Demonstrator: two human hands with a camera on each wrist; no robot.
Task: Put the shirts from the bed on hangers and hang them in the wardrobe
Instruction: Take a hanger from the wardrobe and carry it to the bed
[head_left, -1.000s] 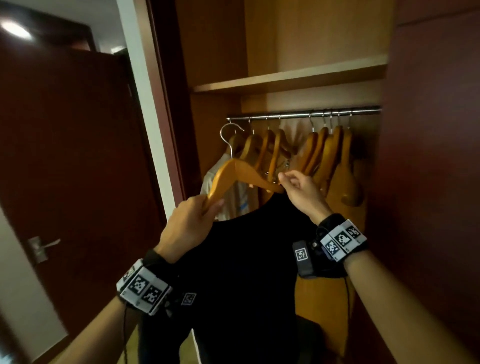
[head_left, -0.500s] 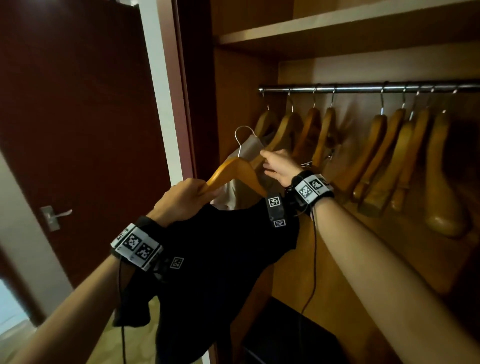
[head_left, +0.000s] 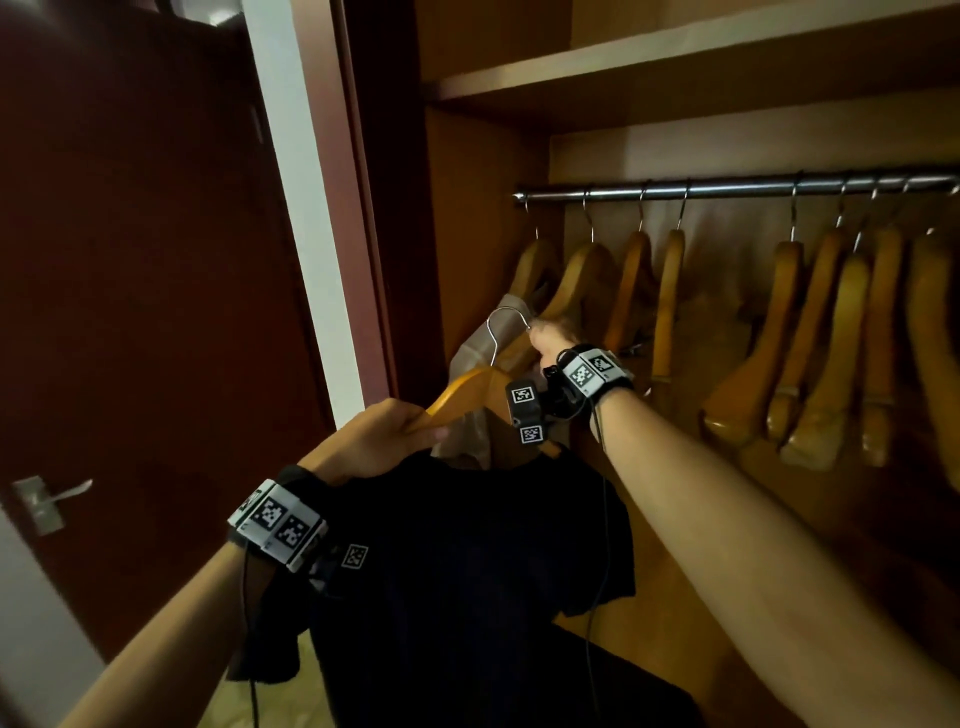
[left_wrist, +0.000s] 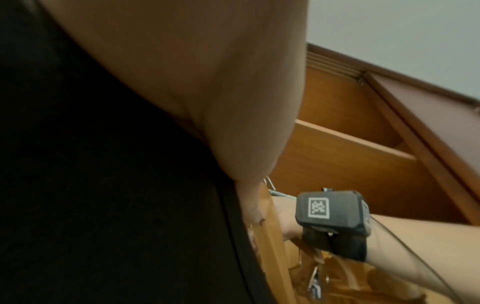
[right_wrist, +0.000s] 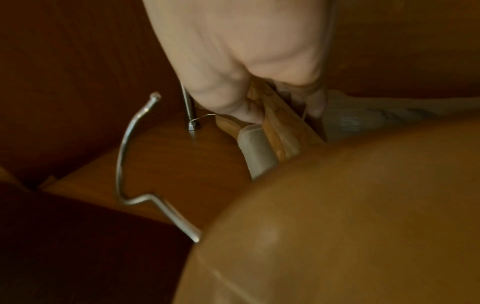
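Here, a hangered black shirt (head_left: 467, 561) held below the wardrobe rail (head_left: 727, 186).
Head view: left hand (head_left: 374, 441) grips its wooden hanger (head_left: 462, 395); right hand (head_left: 545, 340) reaches among crowded empty hangers (head_left: 810, 353). Right-wrist view: fingers (right_wrist: 228, 98) grip one hung hanger.

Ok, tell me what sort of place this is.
Most likely a bedroom or hotel room, at an open built-in wardrobe. A metal rail carries wooden hangers under a wooden shelf, and a dark door with a lever handle stands to the left.
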